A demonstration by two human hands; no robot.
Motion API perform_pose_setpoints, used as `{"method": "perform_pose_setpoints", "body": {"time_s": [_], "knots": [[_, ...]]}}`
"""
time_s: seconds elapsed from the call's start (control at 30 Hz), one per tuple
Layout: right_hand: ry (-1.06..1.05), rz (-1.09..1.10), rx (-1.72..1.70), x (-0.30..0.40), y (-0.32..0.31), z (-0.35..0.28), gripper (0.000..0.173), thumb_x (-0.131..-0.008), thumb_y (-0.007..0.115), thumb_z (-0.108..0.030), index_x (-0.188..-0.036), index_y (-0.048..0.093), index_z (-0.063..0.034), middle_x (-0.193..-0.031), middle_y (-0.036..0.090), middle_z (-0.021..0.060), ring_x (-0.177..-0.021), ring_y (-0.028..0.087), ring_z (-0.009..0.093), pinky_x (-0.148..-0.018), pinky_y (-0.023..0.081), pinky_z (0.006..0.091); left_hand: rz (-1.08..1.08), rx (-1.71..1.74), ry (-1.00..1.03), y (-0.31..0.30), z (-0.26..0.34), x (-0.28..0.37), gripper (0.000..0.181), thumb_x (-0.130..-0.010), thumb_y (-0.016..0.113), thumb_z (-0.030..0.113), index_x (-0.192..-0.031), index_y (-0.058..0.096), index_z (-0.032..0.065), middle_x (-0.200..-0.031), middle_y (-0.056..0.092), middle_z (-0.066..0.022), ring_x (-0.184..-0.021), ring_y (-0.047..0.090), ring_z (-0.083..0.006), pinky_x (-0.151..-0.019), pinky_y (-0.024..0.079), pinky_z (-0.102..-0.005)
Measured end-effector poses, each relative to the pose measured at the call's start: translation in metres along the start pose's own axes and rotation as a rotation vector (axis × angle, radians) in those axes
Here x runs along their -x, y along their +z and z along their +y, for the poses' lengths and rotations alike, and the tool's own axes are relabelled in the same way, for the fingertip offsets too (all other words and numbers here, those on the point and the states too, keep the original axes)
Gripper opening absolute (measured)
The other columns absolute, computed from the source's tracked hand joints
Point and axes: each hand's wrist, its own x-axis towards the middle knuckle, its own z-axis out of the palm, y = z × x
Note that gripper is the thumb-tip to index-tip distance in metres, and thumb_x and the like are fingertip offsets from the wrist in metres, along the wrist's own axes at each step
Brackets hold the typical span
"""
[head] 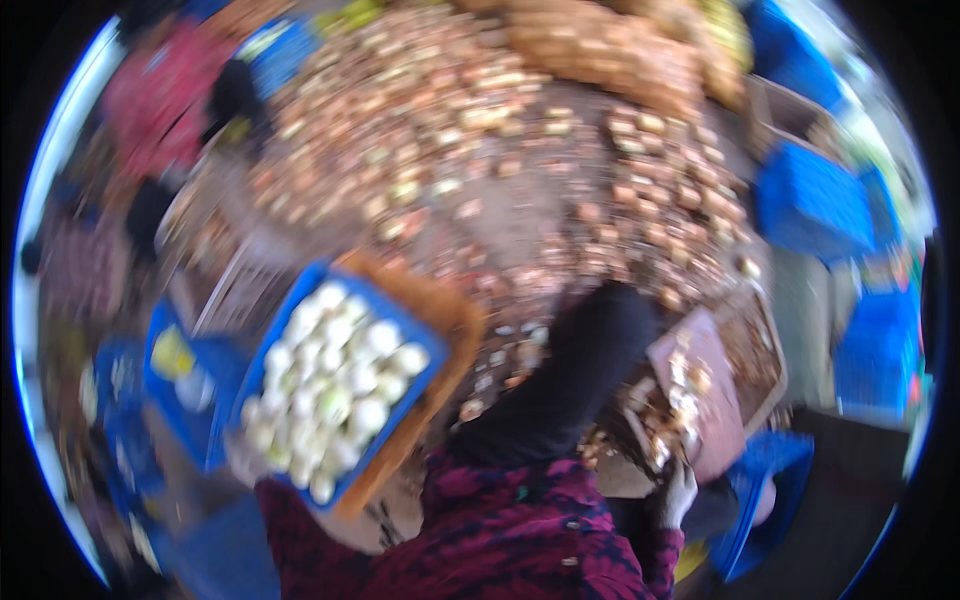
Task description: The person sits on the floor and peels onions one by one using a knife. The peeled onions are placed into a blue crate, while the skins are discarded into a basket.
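A blue plastic crate (433,351) of peeled white onions (335,406) stands tilted in the picture at centre left, against an orange-brown sack or cloth (457,315). My left hand (246,456), pale and blurred, is at the crate's lower left corner; its fingers cannot be made out. My right hand (679,491), in what looks like a whitish glove, is at the lower right beside a pinkish board or crate side (716,405). Onion skins and pieces (684,390) lie just beyond it. Blur hides whether this hand holds anything.
Unpeeled onions (450,90) cover much of the floor, with full mesh sacks (600,45) behind. Blue crates (814,199) stand on the right, another blue crate (169,386) on the left. People in red (161,97) and striped clothing (84,262) are at the left.
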Motion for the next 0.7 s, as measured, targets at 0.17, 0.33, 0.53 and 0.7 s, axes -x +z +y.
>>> {"method": "perform_pose_setpoints", "body": {"time_s": [0.17,0.33,0.53,0.7], "knots": [[0.574,0.079,-0.435,-0.030,-0.009,-0.038,0.028,-0.109,0.060,-0.028,-0.118,0.074,-0.0054,-0.072,0.070,0.0063,-0.042,0.050,0.011,-0.044,0.041,0.0269,0.072,-0.777,0.525,0.138,0.099,-0.019,0.040,-0.112,0.049,0.024,-0.143,0.063,0.0030,-0.138,0.068,-0.0173,-0.127,0.064,-0.0302,-0.110,0.047,-0.0394],[0.383,0.087,-0.006,-0.076,0.007,0.005,0.030,-0.108,0.060,-0.036,-0.113,0.072,-0.0089,-0.071,0.073,0.0100,-0.060,0.071,0.024,-0.060,0.055,0.0379,-0.485,-0.670,0.603,0.401,0.215,0.007,0.033,-0.109,0.052,0.016,-0.135,0.064,-0.0010,-0.131,0.070,-0.0155,-0.122,0.065,-0.0266,-0.108,0.049,-0.0359],[0.222,0.137,0.220,-0.152,0.024,0.009,0.022,-0.106,0.062,-0.033,-0.104,0.071,-0.0126,-0.075,0.073,0.0148,-0.070,0.074,0.035,-0.064,0.056,0.0440,-1.150,-0.438,0.540,0.676,0.192,0.122,0.021,-0.102,0.062,0.005,-0.119,0.074,0.0008,-0.108,0.079,-0.0098,-0.101,0.071,-0.0175,-0.094,0.054,-0.0318],[0.165,0.286,0.094,-0.168,0.032,0.034,0.015,-0.103,0.067,-0.026,-0.103,0.072,-0.0115,-0.078,0.071,0.0183,-0.073,0.073,0.039,-0.065,0.056,0.0450,-1.623,-0.752,0.913,0.847,0.188,0.289,0.031,-0.099,0.068,0.029,-0.124,0.074,0.0119,-0.113,0.077,-0.0167,-0.107,0.074,-0.0343,-0.094,0.056,-0.0423]]}}
